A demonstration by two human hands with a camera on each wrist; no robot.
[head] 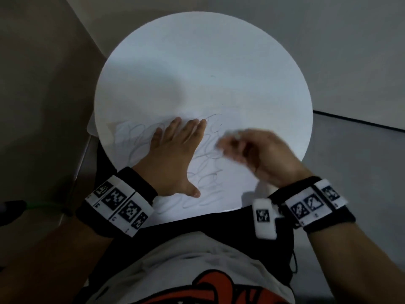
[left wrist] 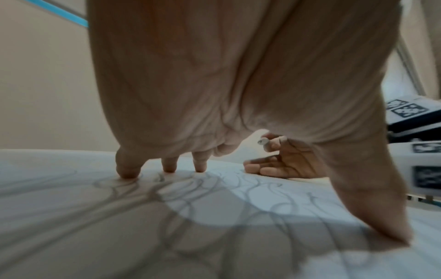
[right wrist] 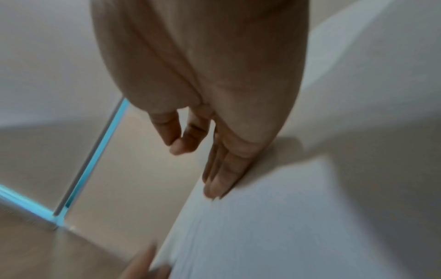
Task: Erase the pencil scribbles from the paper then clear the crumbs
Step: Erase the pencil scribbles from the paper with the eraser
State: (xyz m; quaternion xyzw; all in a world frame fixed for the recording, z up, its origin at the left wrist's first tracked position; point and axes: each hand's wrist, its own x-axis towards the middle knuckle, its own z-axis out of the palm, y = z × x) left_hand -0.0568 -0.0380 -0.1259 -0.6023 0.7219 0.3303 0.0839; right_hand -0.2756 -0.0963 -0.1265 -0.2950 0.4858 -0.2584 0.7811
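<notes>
A white sheet of paper (head: 232,172) lies on the near half of a round white table (head: 197,62), covered with looping grey pencil scribbles (head: 210,178). My left hand (head: 175,150) lies flat on the sheet with fingers spread; its fingertips (left wrist: 127,170) and thumb press down on the scribbles (left wrist: 214,188). Just to the right, my right hand (head: 236,139) is blurred with motion above the sheet. It pinches a small whitish eraser (left wrist: 262,142) between thumb and fingertips, while the other fingers (right wrist: 222,181) stretch out low over the paper (right wrist: 286,226).
The table's near edge is close to my torso, which wears a white shirt with an orange print (head: 219,286). Both wrists carry black bands with marker tags. A green cable (head: 43,205) runs at the left. Grey floor surrounds the table.
</notes>
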